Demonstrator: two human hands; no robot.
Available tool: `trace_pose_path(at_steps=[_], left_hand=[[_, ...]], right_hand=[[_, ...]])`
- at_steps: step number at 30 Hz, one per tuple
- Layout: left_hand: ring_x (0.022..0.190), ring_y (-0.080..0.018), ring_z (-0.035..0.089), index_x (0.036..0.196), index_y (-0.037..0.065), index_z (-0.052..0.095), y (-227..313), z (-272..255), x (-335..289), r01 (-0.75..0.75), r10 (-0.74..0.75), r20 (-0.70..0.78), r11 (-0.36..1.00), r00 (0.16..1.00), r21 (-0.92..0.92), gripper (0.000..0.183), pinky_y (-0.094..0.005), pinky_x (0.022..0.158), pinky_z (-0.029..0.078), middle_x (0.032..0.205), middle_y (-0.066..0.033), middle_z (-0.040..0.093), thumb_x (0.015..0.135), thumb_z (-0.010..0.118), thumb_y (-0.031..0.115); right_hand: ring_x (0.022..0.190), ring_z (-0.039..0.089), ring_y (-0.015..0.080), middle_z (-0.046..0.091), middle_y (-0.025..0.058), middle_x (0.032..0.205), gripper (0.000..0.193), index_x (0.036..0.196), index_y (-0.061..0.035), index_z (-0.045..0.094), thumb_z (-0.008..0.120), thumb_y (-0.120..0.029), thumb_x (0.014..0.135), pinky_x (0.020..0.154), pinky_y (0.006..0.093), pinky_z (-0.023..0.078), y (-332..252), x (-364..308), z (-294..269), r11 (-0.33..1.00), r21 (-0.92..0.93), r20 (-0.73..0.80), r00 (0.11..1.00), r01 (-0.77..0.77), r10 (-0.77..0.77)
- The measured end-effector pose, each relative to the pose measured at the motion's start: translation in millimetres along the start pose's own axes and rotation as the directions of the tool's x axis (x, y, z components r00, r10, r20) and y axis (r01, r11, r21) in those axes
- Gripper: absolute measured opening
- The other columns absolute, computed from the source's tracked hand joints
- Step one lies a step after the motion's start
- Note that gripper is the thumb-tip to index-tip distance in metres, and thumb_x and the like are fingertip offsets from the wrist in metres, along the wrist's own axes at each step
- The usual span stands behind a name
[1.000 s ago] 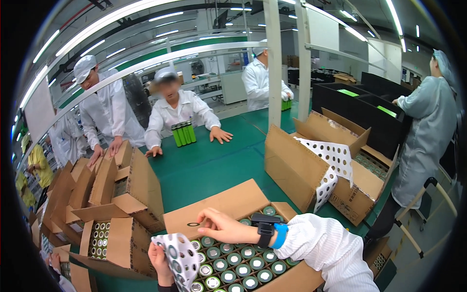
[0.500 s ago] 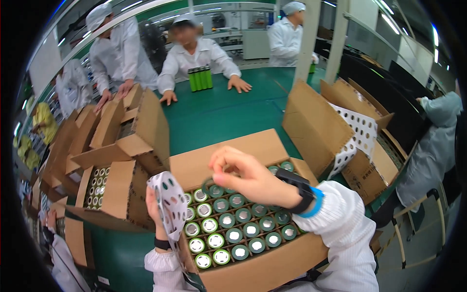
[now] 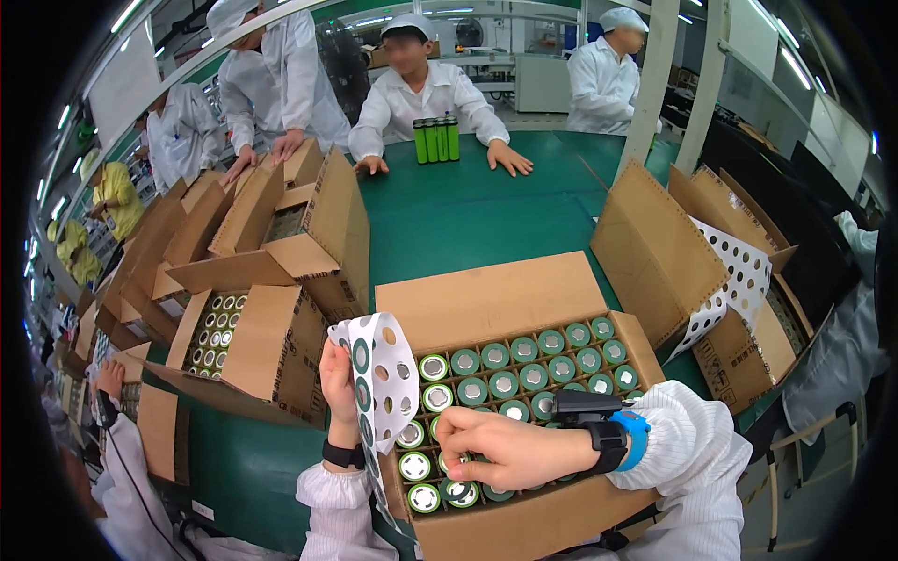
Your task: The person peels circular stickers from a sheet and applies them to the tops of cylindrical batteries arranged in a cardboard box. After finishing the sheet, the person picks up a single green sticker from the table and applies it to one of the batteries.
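Note:
An open cardboard box (image 3: 524,533) in front of me holds rows of upright cylindrical battery cells in a cardboard divider. Many cell tops carry dark green rings (image 3: 533,377); the left column, such as one light-green cell (image 3: 424,497), shows bare white rims. My left hand (image 3: 339,388) is closed on a curled white perforated sheet (image 3: 393,369) at the box's left edge. Several green rings still stick to that sheet. My right hand (image 3: 510,449) is in a pinch, low over the front-left cells. A dark ring (image 3: 458,492) sits at its fingertips, over a cell top.
Another open box of cells (image 3: 220,393) stands left, with more cartons (image 3: 323,238) behind it. Cartons (image 3: 655,257) and a perforated sheet (image 3: 739,252) are at the right. Across the green table (image 3: 468,220), a person sits behind a green battery pack (image 3: 437,140).
My right hand has come down from above the box to the front-left cells, with the dark ring at its fingertips. The sheet in my left hand has turned, showing green rings. The view has shifted.

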State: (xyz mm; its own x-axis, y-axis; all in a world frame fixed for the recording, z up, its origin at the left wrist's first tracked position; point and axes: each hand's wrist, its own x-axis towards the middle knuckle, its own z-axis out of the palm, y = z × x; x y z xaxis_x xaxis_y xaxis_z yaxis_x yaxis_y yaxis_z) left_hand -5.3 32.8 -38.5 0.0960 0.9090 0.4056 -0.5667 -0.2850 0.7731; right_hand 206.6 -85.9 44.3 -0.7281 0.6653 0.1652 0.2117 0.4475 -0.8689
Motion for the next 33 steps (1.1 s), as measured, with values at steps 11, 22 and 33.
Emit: trace_pose_path(at_steps=[11,22,33], left_hand=[[0.056,-0.014,0.058,0.109,0.001,0.043,5.1,12.5,-1.2,0.041,-0.041,-0.011,0.999,0.999,0.032,0.029,-0.0235,0.05,0.048,0.083,-0.0082,0.06,0.096,0.035,0.025],[0.056,-0.0138,0.059,0.109,0.001,0.043,5.8,9.9,-1.2,0.043,-0.041,-0.034,0.998,0.999,0.046,0.028,-0.0229,0.05,0.049,0.082,-0.0075,0.06,0.096,0.034,0.024],[0.058,-0.0116,0.059,0.11,0.001,0.044,4.4,10.5,-1.7,0.048,-0.047,-0.034,0.998,0.998,0.042,0.029,-0.0212,0.05,0.049,0.083,-0.0059,0.06,0.096,0.035,0.025]], right_hand=[[0.091,0.044,0.0281,0.046,0.0106,0.089,0.012,0.068,0.0008,0.051,0.058,-0.004,0.076,0.08,0.0352,0.037,0.2,-3.6,6.3,0.993,-0.12,-0.033,0.999,-0.009,0.005],[0.083,0.045,0.0248,0.045,0.0085,0.086,0.017,0.068,-0.0027,0.047,0.06,-0.007,0.077,0.077,0.035,0.036,1.2,-2.6,10.2,0.983,-0.184,-0.036,0.999,0.014,-0.021],[0.082,0.046,0.0246,0.046,0.009,0.084,0.013,0.071,-0.0014,0.049,0.059,-0.006,0.077,0.077,0.035,0.036,3.6,-4.1,11.5,0.979,-0.205,-0.055,0.998,-0.001,-0.01]])
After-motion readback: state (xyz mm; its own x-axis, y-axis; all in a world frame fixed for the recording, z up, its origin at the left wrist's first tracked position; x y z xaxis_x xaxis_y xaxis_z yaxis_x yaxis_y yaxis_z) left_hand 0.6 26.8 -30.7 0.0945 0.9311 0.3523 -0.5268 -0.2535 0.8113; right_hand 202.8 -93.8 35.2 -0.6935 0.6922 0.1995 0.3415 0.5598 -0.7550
